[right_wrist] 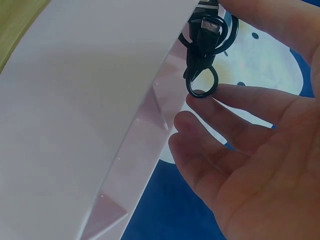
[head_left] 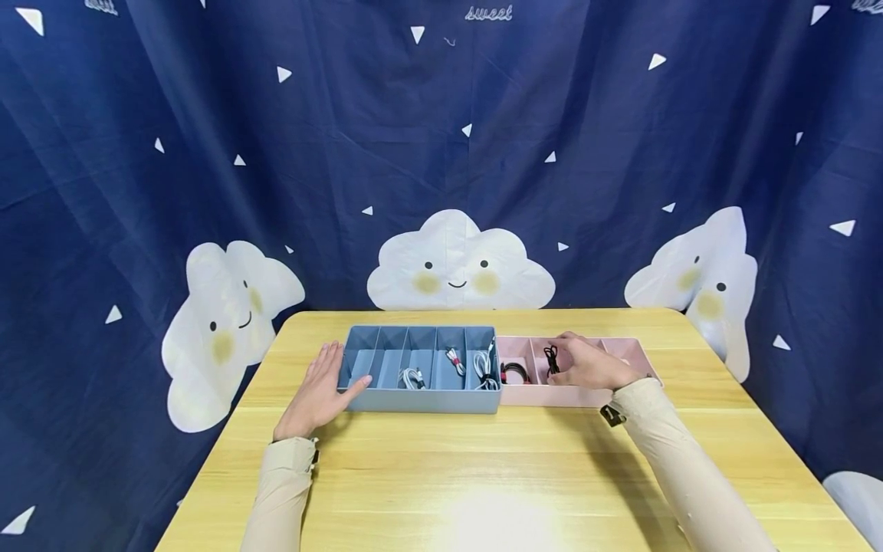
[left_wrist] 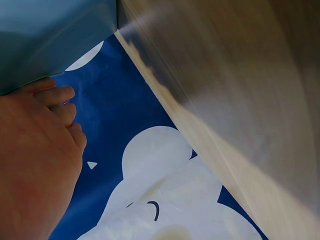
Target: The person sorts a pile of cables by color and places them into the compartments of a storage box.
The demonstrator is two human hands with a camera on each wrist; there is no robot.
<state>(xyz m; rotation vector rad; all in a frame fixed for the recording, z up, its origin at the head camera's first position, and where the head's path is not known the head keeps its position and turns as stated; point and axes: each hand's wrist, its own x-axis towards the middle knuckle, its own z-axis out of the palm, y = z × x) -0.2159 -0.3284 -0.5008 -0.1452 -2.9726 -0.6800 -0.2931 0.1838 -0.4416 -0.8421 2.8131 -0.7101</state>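
At the back of the table a blue divided box (head_left: 421,400) stands end to end with a pink divided box (head_left: 552,395). My left hand (head_left: 315,395) rests at the left end of the blue box, fingers stretched along its side and thumb over the front wall. Over the pink box, my right hand (head_left: 589,364) holds a coiled black cable (right_wrist: 202,50) between thumb and fingers. The cable's USB plug and a small loop show in the right wrist view, the loop at a fingertip.
White cables (head_left: 412,378) lie in several compartments of the blue box, one bundle having a red tie (head_left: 455,360). Another black cable (head_left: 514,372) sits in the pink box's left compartment. A dark blue curtain (head_left: 469,176) hangs behind the wooden table (head_left: 428,468).
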